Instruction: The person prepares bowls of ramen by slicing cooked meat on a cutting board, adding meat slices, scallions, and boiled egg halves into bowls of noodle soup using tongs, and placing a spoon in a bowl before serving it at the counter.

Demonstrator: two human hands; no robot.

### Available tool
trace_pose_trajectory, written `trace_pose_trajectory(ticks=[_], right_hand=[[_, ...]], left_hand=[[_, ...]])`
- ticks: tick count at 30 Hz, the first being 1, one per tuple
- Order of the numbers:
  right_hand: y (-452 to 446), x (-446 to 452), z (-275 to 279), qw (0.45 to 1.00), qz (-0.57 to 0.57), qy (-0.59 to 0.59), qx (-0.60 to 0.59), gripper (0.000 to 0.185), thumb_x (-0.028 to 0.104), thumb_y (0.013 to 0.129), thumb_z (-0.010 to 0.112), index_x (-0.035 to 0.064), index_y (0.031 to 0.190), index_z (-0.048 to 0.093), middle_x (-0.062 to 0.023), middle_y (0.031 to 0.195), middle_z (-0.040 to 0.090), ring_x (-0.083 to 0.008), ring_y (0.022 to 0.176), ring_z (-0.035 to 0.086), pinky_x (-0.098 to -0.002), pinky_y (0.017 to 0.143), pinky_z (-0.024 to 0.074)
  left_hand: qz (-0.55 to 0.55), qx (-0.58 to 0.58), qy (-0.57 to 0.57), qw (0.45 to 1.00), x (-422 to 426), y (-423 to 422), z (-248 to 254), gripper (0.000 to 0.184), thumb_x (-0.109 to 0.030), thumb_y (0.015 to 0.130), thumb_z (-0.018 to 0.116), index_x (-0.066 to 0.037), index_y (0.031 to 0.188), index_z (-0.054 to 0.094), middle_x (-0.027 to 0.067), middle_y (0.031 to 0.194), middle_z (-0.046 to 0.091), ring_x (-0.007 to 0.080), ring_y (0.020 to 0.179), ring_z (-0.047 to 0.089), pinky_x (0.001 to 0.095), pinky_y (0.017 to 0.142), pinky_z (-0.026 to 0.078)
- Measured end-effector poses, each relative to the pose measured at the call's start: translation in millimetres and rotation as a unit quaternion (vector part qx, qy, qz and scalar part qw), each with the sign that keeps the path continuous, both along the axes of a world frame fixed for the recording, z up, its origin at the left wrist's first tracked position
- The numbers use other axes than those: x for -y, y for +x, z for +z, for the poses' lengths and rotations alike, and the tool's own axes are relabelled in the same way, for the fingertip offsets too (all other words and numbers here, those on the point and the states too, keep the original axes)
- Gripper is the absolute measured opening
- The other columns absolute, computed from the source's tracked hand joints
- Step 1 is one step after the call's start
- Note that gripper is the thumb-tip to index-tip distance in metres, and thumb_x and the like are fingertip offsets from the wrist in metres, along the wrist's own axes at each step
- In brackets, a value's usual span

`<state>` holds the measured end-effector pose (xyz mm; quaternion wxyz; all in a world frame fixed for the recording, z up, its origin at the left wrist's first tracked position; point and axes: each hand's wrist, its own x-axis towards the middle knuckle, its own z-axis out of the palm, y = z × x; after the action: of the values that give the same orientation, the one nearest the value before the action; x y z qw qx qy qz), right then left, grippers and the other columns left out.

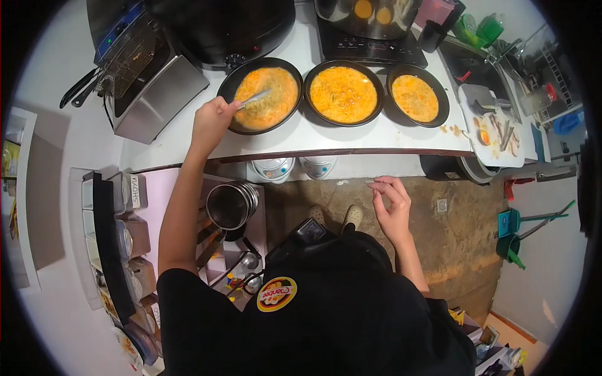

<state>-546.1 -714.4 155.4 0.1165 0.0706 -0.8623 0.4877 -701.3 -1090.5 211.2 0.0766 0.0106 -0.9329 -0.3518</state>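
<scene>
My left hand (pixel 213 122) is closed around a slim metal utensil (pixel 256 98), which slants into the left black bowl (pixel 224 94). Motion blur and the orange soup (pixel 266 116) hide the utensil's far end, so I cannot tell its exact kind. A middle black bowl (pixel 307 103) and a right black bowl (pixel 446 113) stand beside it in a row, each holding similar orange-yellow soup with noodle-like pieces. In front of the counter, above the floor, my right hand (pixel 392 203) hangs with loosely bent fingers apart and nothing in it.
Behind the bowls on the white counter (pixel 188 147) stand a steel fryer (pixel 160 100), a black appliance (pixel 219 31) and a pot (pixel 370 22) on an induction cooker (pixel 370 50). A littered cutting board (pixel 495 147) lies right. Stacked pans (pixel 231 205) sit lower left.
</scene>
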Motion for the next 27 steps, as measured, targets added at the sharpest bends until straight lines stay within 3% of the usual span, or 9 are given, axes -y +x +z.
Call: trace_pose_trajectory(ticks=[1, 8, 14, 17, 18, 21, 23, 25, 27], right_hand=[[-0.7, -0.7, 0.6, 1.000, 0.003, -0.009, 0.005, 0.017, -0.005, 0.081, 0.061, 0.0010, 0.095, 0.070, -0.0127, 0.098, 0.063, -0.0266, 0.089, 0.063, -0.0333, 0.078, 0.0511], [-8.3, -6.4, 8.8, 0.999, 0.006, -0.043, 0.010, 0.019, -0.006, 0.080, 0.060, 0.0011, 0.095, 0.069, -0.0131, 0.098, 0.062, -0.0270, 0.090, 0.064, -0.0338, 0.078, 0.0513], [-110.4, -28.7, 41.5, 0.975, 0.034, 0.118, -0.186, 0.033, 0.003, 0.081, 0.061, 0.0015, 0.114, 0.061, -0.0189, 0.110, 0.060, -0.0367, 0.104, 0.055, -0.0415, 0.093, 0.0431], [-204.3, -27.4, 34.8, 0.960, 0.037, 0.200, -0.191, 0.052, 0.019, 0.086, 0.061, -0.0026, 0.131, 0.045, -0.0198, 0.127, 0.054, -0.0378, 0.116, 0.049, -0.0444, 0.100, 0.0387], [-221.5, -21.2, 45.0, 0.966, 0.024, 0.232, -0.113, 0.054, 0.030, 0.092, 0.056, -0.0025, 0.133, 0.044, -0.0193, 0.129, 0.054, -0.0373, 0.119, 0.049, -0.0440, 0.102, 0.0374], [-282.0, -0.9, 41.1, 0.935, 0.025, 0.346, -0.075, 0.062, 0.046, 0.096, 0.046, -0.0023, 0.135, 0.043, -0.0192, 0.130, 0.055, -0.0360, 0.122, 0.047, -0.0461, 0.103, 0.0352], [-301.7, 6.5, 29.1, 0.918, 0.024, 0.391, -0.061, 0.066, 0.051, 0.096, 0.042, -0.0022, 0.135, 0.043, -0.0191, 0.130, 0.055, -0.0352, 0.123, 0.047, -0.0468, 0.103, 0.0346], [-313.9, 10.1, 17.7, 0.901, 0.020, 0.425, -0.080, 0.071, 0.057, 0.096, 0.036, -0.0028, 0.133, 0.045, -0.0188, 0.128, 0.057, -0.0329, 0.124, 0.047, -0.0471, 0.102, 0.0338], [-312.1, 13.4, 34.7, 0.885, 0.037, 0.464, -0.028, 0.071, 0.057, 0.097, 0.035, -0.0034, 0.130, 0.048, -0.0179, 0.125, 0.059, -0.0320, 0.122, 0.048, -0.0450, 0.101, 0.0341]], left_hand=[[0.003, -0.005, 0.064, 0.998, 0.8, -0.6, 2.8, 0.042, -0.031, 0.090, 0.068, -0.005, 0.063, 0.049, -0.0045, 0.055, 0.041, 0.0055, 0.054, 0.034, 0.0267, 0.048, 0.029], [0.046, -0.049, 0.022, 0.997, 5.2, -4.2, 76.0, 0.044, -0.036, 0.085, 0.073, -0.006, 0.062, 0.051, -0.0047, 0.056, 0.044, 0.0055, 0.054, 0.036, 0.0259, 0.049, 0.029], [0.008, -0.112, -0.003, 0.994, 29.9, -16.0, 142.3, 0.045, -0.039, 0.087, 0.070, -0.011, 0.061, 0.048, -0.0087, 0.058, 0.037, 0.0033, 0.056, 0.032, 0.0233, 0.049, 0.023], [0.028, -0.108, -0.003, 0.994, 34.9, -20.2, 180.6, 0.046, -0.040, 0.087, 0.071, -0.012, 0.060, 0.045, -0.0083, 0.058, 0.039, 0.0036, 0.053, 0.031, 0.0240, 0.047, 0.023], [0.035, -0.108, -0.009, 0.993, 26.7, -15.5, 196.3, 0.047, -0.040, 0.087, 0.070, -0.012, 0.059, 0.045, -0.0080, 0.057, 0.039, 0.0036, 0.052, 0.031, 0.0242, 0.047, 0.023], [0.058, -0.121, -0.054, 0.989, 22.3, -17.5, 217.4, 0.047, -0.039, 0.087, 0.070, -0.012, 0.059, 0.044, -0.0074, 0.057, 0.039, 0.0044, 0.052, 0.031, 0.0250, 0.047, 0.024], [0.030, -0.111, -0.102, 0.988, 18.8, -22.9, 212.5, 0.047, -0.037, 0.086, 0.071, -0.010, 0.059, 0.044, -0.0060, 0.056, 0.039, 0.0070, 0.053, 0.032, 0.0274, 0.047, 0.028], [0.050, -0.086, -0.196, 0.976, -4.0, -18.6, 206.0, 0.046, -0.035, 0.082, 0.073, -0.004, 0.061, 0.047, 0.0051, 0.055, 0.044, 0.0128, 0.054, 0.039, 0.0336, 0.052, 0.037], [0.051, -0.044, -0.236, 0.969, -27.7, -16.8, 191.6, 0.040, -0.032, 0.079, 0.074, 0.001, 0.067, 0.056, 0.0188, 0.063, 0.059, 0.0312, 0.061, 0.057, 0.0398, 0.063, 0.046]])
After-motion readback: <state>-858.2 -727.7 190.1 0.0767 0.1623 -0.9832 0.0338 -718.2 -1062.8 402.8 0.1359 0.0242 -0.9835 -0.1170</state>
